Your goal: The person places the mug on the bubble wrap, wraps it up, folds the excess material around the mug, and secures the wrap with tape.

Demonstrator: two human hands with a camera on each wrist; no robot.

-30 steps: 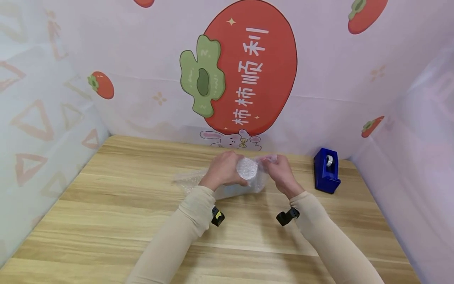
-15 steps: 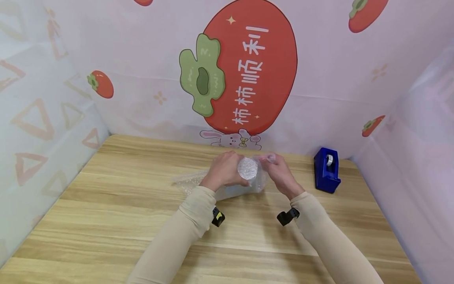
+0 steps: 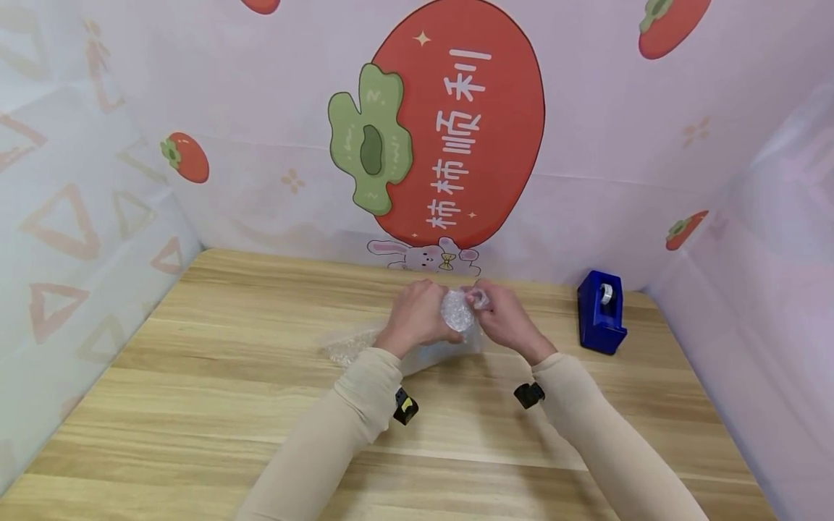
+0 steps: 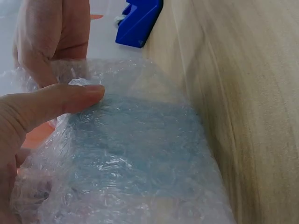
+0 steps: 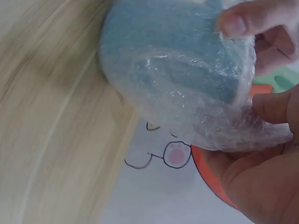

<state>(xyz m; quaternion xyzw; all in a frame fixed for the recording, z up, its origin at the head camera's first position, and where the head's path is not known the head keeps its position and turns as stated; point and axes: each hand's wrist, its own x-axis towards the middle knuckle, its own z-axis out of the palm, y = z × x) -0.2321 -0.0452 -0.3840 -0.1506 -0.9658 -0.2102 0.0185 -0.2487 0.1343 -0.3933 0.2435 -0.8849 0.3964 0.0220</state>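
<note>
A light-blue object (image 5: 168,42) stands wrapped in clear bubble wrap (image 3: 458,311) near the back of the table. The film blurs its outline, so I cannot tell its kind. My left hand (image 3: 420,318) grips the wrapped bundle around its top, with the thumb lying over the film in the left wrist view. At the bundle's right side, my right hand (image 3: 510,320) pinches a gathered end of the bubble wrap between thumb and fingers, close beside the top. A loose flap of film (image 3: 348,349) trails on the wood to the left, partly behind the left wrist.
A blue tape dispenser (image 3: 600,312) with a white roll stands at the back right of the wooden table (image 3: 195,405). Behind the table rises a printed backdrop (image 3: 274,210) with persimmon drawings. Cloth walls close off both sides.
My right hand has drawn the gathered film end leftward, in against the bundle's top. The left hand has shifted slightly right with the bundle, still holding it.
</note>
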